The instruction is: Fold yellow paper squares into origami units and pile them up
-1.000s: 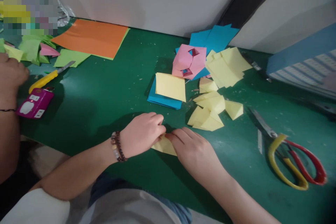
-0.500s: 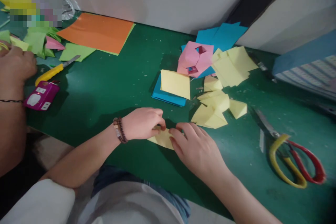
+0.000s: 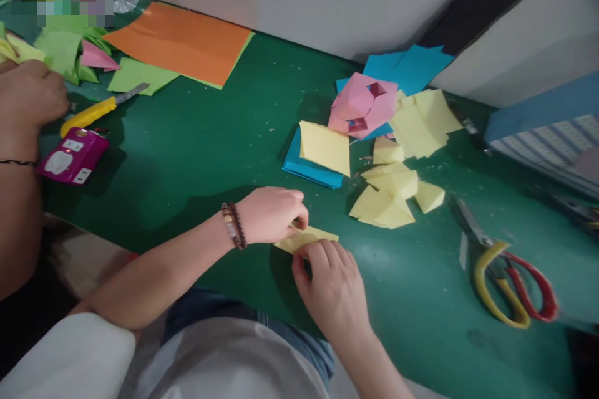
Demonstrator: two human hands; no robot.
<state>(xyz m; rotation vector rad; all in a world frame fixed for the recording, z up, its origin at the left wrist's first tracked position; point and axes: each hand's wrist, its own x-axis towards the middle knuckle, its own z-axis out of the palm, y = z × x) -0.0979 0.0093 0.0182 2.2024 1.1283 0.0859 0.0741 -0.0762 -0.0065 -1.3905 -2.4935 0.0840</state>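
Observation:
A small strip of pale yellow paper [image 3: 322, 235] lies near the table's front edge, partly covered by both hands. My left hand [image 3: 271, 215], with bead bracelets at the wrist, pinches its left end. The fingers of my right hand [image 3: 333, 280] are curled, thumb and forefinger on the paper's lower edge. Beyond them a yellow sheet [image 3: 325, 146] rests on a folded blue paper piece [image 3: 311, 173]. To the right sit several folded yellow paper pieces [image 3: 386, 199], with a pink folded paper model [image 3: 362, 106] behind them.
Scissors [image 3: 503, 280] with yellow and red handles lie on the right of the green table [image 3: 224, 137]. On the left are a yellow cutter [image 3: 91, 115], a purple power adapter [image 3: 75, 156] and another person's hand [image 3: 35, 93]. Orange paper [image 3: 182, 43] lies at the back.
My right hand has shifted down and left along the paper, uncovering its right end. My left hand keeps its pinch. The whole view has shifted slightly.

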